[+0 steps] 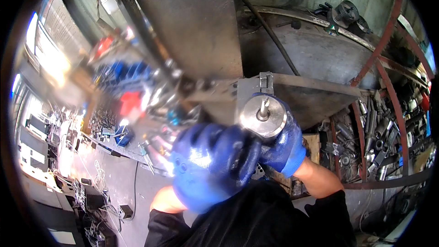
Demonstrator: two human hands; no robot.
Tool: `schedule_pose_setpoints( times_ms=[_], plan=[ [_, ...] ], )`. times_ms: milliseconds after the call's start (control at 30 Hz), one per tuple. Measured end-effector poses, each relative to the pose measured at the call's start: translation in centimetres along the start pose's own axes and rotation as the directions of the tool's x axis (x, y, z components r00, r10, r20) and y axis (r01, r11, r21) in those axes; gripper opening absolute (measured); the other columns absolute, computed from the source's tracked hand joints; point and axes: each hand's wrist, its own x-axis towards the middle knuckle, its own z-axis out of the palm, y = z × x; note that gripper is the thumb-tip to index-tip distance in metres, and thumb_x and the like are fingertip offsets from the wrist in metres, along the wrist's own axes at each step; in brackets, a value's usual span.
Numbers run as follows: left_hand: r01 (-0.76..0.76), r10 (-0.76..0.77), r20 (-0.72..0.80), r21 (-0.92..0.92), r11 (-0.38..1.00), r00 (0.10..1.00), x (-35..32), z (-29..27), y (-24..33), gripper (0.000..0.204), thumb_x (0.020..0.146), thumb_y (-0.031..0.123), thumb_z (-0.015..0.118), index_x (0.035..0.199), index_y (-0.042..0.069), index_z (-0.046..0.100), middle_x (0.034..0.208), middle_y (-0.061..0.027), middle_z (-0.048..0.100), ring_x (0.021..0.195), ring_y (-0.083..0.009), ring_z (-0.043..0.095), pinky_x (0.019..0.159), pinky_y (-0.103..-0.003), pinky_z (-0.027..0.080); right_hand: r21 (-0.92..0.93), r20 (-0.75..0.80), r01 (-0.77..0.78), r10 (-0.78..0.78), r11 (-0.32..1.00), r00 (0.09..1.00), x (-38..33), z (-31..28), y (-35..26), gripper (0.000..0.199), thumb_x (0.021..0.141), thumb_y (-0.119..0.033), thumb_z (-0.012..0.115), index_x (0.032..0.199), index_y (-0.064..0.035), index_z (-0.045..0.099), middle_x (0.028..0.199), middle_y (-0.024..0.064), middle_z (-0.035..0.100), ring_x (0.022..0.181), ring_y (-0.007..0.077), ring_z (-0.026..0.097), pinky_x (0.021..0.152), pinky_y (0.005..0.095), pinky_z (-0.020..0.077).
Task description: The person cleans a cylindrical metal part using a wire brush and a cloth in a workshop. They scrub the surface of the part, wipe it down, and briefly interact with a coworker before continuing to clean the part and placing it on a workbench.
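My right hand [287, 147], in a blue coated glove, is closed around the side of a round metal tool holder [254, 118]. A short bright cutter bit [265, 106] stands up from the holder's centre, its tip toward me. My left hand [209, 158], also gloved in blue, is close beside the holder, nearer to me and slightly blurred. Its fingers are curled toward the right hand, and whatever they hold is hidden. Just beyond the holder lies a grey metal plate [244, 89] with a small block on its edge.
At the left, a cluttered bench carries blue bins [123, 74], a red cloth-like item [131, 104] and loose tools. A red-brown metal rack [398, 123] full of metal parts stands at the right. A tall grey panel [196, 18] rises ahead. Cables [101, 174] lie on the floor.
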Motion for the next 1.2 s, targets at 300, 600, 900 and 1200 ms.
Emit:
schedule_pose_setpoints(
  times_ms=[300,600,900,1200],
  plan=[
    [0.021,-0.021,0.033,0.001,1.0,0.999,0.0,0.0,0.0,0.03,0.083,0.027,0.08,0.106,0.012,0.069,0.089,-0.0035,0.064,0.086,-0.0217,0.062,0.079,-0.039,0.047,0.005,0.003,-0.027,0.027,1.0,1.0,0.1,-0.1,0.3,0.083,0.072,-0.019,0.093,0.139,0.0007,0.05,0.129,0.0139,0.063,0.117,0.0216,0.062,0.103,0.0374,0.0499],
    [-0.008,0.008,0.076,-0.004,1.0,0.997,0.0,0.1,-0.1,0.036,0.081,0.025,0.078,0.111,0.009,0.069,0.092,-0.0047,0.065,0.09,-0.0254,0.063,0.082,-0.041,0.047,0.048,0.018,-0.058,0.057,0.997,0.998,0.1,-0.2,-0.2,0.084,0.072,-0.019,0.093,0.141,0.0001,0.049,0.129,0.0133,0.063,0.117,0.0199,0.061,0.104,0.037,0.0495],
    [-0.022,0.023,0.029,-0.037,0.999,0.999,-0.5,0.6,-1.4,0.03,0.08,0.024,0.082,0.104,0.01,0.071,0.093,-0.0073,0.067,0.086,-0.0275,0.063,0.079,-0.041,0.048,0.075,-0.001,-0.062,0.063,0.995,0.998,-0.2,0.3,0.8,0.088,0.069,-0.024,0.096,0.142,-0.0051,0.05,0.132,0.0164,0.065,0.121,0.0287,0.065,0.105,0.0414,0.0524],
    [0.004,-0.053,-0.279,-0.174,0.985,0.959,2.6,-1.1,-0.8,0.021,0.08,0.005,0.073,0.1,0.001,0.076,0.096,-0.013,0.076,0.083,-0.0256,0.07,0.08,-0.036,0.054,0.013,0.017,-0.016,0.016,1.0,1.0,0.2,-0.3,0.4,0.088,0.07,-0.023,0.094,0.143,-0.0045,0.049,0.13,0.0181,0.065,0.121,0.032,0.065,0.105,0.0433,0.0521]
  ],
)
